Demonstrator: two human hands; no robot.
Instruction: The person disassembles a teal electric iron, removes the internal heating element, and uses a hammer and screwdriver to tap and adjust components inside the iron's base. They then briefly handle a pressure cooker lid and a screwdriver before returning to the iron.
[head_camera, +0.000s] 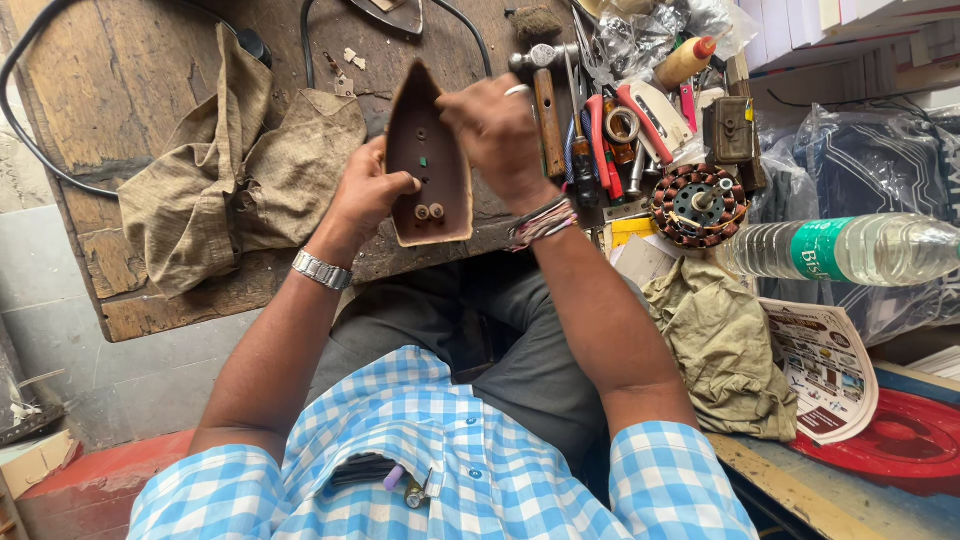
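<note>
The person wears a short-sleeved shirt (440, 450) in a blue-and-white check with pens clipped in its chest pocket, dark grey trousers (500, 340), a silver metal watch (321, 270) on the left wrist, pink and white thread bands (541, 222) on the right wrist, and a silver ring (516, 90) on a right finger.

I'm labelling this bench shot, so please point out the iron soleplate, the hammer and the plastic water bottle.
iron soleplate (432, 150): head view, on its brown inner face, between the hands.
hammer (548, 115): head view, on the wooden handle.
plastic water bottle (880, 245): head view, on the clear body right of the green label.
</note>
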